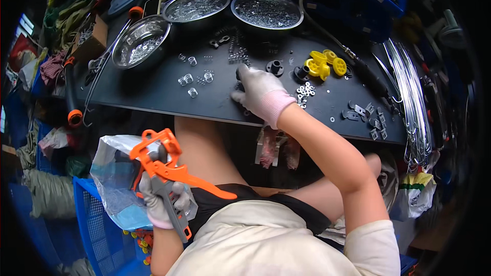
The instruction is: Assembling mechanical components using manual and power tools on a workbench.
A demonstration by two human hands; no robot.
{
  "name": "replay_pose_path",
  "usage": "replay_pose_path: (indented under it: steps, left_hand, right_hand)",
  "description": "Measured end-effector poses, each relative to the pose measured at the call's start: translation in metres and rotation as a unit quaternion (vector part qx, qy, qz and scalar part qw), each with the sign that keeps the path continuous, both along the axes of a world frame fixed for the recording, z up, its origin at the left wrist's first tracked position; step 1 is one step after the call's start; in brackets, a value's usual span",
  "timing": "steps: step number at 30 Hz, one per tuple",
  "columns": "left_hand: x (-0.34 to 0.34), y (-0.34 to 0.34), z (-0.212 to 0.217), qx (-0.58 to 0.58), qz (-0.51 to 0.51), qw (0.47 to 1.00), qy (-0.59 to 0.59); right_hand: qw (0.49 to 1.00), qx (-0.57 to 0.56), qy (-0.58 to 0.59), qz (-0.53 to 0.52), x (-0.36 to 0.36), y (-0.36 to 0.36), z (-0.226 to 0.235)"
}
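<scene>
My left hand (162, 199), in a white glove with a pink cuff, is closed round the grey handle of an orange-and-grey lever tool (164, 161). This tool is held above my lap at the left, its orange lever pointing right. Over the black table (153, 87), my right hand (261, 91), gloved alike, has its fingers bent around a small dark spot; what they hold is mostly hidden. Just beyond its fingertips lie many small dark screws (236, 46). A black flanged bushing (275, 68) stands beside the hand, and white nuts (306, 90) lie right of the wrist.
Metal bowls of small hardware (267, 11) line the table's back. Loose springs (188, 78) lie left, yellow wheels (326, 65) and metal brackets (378, 121) right. Bent metal rods (409, 92) hang over the right edge. A blue crate (97, 220) and plastic bag (115, 189) are lower left.
</scene>
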State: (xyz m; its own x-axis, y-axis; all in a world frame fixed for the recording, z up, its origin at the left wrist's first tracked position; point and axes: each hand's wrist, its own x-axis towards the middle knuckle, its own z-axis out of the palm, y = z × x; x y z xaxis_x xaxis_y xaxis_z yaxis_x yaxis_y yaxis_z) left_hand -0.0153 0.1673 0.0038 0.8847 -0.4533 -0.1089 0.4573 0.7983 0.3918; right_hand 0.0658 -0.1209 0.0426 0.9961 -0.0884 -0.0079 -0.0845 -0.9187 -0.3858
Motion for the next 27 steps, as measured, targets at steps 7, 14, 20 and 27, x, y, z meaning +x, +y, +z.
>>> replay_pose_path:
  steps: [7, 14, 20, 27]
  left_hand:
    - [-0.013, -0.015, -0.027, -0.206, -0.086, 0.947, 0.232]
    - [0.001, -0.081, 0.041, 0.482, -0.004, 0.744, -0.463]
    - [-0.014, -0.091, 0.064, 0.506, -0.067, 0.74, -0.439]
    - [-0.019, -0.094, 0.064, 0.509, -0.013, 0.732, -0.453]
  right_hand:
    - [0.872, 0.462, 0.162, 0.006, -0.064, 0.023, 0.054]
    - [0.816, 0.56, -0.125, -0.072, -0.137, 0.062, 0.04]
    - [0.766, 0.609, -0.128, -0.161, -0.159, 0.059, 0.035]
    - [0.734, 0.637, -0.166, -0.168, -0.167, 0.062, 0.026]
